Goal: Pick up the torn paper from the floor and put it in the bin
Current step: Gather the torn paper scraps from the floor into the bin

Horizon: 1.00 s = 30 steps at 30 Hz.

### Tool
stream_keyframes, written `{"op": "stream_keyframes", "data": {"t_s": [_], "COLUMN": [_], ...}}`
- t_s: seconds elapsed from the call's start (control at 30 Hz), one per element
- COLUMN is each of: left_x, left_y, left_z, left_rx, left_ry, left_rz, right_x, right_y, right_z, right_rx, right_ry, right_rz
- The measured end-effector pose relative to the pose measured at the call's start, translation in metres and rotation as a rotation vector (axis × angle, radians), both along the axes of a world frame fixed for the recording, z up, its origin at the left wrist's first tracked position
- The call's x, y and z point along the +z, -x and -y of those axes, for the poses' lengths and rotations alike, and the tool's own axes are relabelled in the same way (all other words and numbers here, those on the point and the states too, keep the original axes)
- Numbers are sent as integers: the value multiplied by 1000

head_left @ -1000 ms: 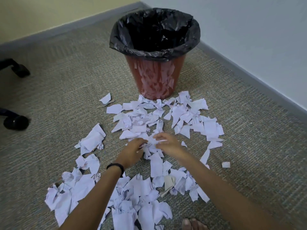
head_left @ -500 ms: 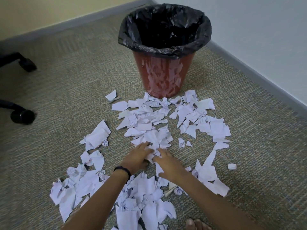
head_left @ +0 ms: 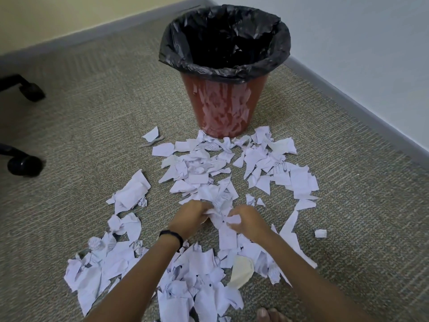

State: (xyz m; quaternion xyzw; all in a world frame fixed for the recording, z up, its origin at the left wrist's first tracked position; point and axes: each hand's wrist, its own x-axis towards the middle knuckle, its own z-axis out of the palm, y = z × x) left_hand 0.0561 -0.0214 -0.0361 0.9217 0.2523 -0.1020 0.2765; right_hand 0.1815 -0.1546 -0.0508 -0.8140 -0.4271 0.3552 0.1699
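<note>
Torn white paper (head_left: 234,168) lies scattered over the carpet, from the foot of the bin back to my feet. The red bin (head_left: 222,108), lined with a black bag (head_left: 185,54), stands upright at the far centre. My left hand (head_left: 190,217), with a black band on the wrist, and my right hand (head_left: 249,221) are low on the floor in the middle of the pile. Both have fingers curled around a bunch of paper scraps (head_left: 220,210) gathered between them.
Two black chair castors (head_left: 31,90) (head_left: 23,165) stand on the carpet at the far left. A grey skirting board (head_left: 348,89) and wall run behind and to the right of the bin. My bare toes (head_left: 269,316) show at the bottom edge.
Both hands pulled back from the pile's middle toward me, then closed inward, bunching scraps between them. The view shifted slightly left.
</note>
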Motion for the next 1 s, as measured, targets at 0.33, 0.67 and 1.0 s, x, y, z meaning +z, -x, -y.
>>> {"op": "stream_keyframes", "data": {"t_s": [0.33,0.67,1.0], "left_x": [145,190,83], "left_y": [-63,-93,-61], "left_z": [-29,-80,-79], "left_rx": [375,740,760], "left_ry": [708,1022,549], "left_rz": [656,1120,615], "right_x": [149,254,202], "right_y": [-55,-99,-105], "right_z": [-36,-127,-97], "right_rx": [-378,-682,-674], "right_ry": [-443,-984,-1002], "right_rz": [-457,-1034,-489]}}
